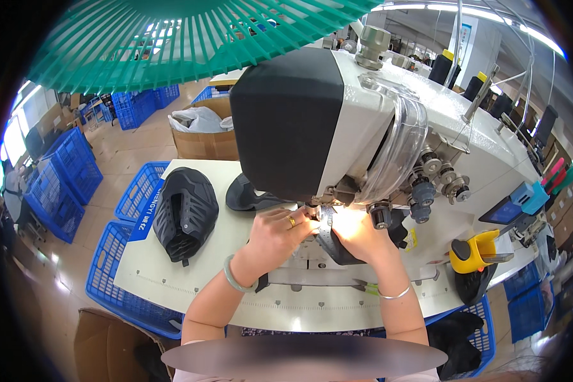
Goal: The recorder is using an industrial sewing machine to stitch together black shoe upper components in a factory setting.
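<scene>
My left hand point(279, 234) and my right hand point(361, 234) press on a dark fabric piece point(335, 249) lying under the needle area of a white industrial sewing machine point(388, 121). The fingertips of both hands meet beside the presser foot point(325, 215), lit by a bright lamp. A ring is on my left hand and a pale green bangle on that wrist; a thin bracelet circles the right wrist. The fabric is mostly hidden by my hands.
A stack of black moulded pieces point(186, 213) lies on the white table point(172, 267) at left, another dark piece point(247, 194) beside the machine. Blue crates point(118, 280) stand left, a cardboard box point(205, 141) behind, a yellow-black tool point(474, 253) at right, a green fan guard point(172, 38) overhead.
</scene>
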### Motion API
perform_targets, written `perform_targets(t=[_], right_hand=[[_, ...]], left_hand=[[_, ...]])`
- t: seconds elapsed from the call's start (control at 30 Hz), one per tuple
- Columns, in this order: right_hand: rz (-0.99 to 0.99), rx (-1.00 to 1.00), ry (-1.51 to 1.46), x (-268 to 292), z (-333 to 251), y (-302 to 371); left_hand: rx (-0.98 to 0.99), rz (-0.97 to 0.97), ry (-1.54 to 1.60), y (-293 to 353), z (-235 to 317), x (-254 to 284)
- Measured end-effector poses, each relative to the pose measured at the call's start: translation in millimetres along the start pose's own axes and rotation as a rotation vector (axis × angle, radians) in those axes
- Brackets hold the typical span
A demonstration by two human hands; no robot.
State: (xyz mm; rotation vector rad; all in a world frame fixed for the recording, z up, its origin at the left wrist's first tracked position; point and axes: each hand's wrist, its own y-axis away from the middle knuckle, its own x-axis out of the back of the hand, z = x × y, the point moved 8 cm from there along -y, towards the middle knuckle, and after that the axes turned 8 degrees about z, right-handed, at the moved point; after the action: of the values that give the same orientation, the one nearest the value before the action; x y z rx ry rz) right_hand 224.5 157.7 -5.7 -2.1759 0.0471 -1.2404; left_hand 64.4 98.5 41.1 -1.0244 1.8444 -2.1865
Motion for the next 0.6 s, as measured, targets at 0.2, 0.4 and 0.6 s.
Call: perform_targets(t=[0.2,0.4,0.6], right_hand=[[0.027,0.093,0.01,-2.9,8.5,-7.8],[0.041,0.035,0.051,8.2,-8.0,-2.3],[0.421,0.368,0.144,33.6,-63.0,50.1]], left_hand=[[-0.077,-0.021,-0.094,1.9,4.2,-2.4],[0.038,-0.032,0.152,-1.1,-20.7,2.0],[0.142,-0.104,0.333,9.1,-27.7,4.7]])
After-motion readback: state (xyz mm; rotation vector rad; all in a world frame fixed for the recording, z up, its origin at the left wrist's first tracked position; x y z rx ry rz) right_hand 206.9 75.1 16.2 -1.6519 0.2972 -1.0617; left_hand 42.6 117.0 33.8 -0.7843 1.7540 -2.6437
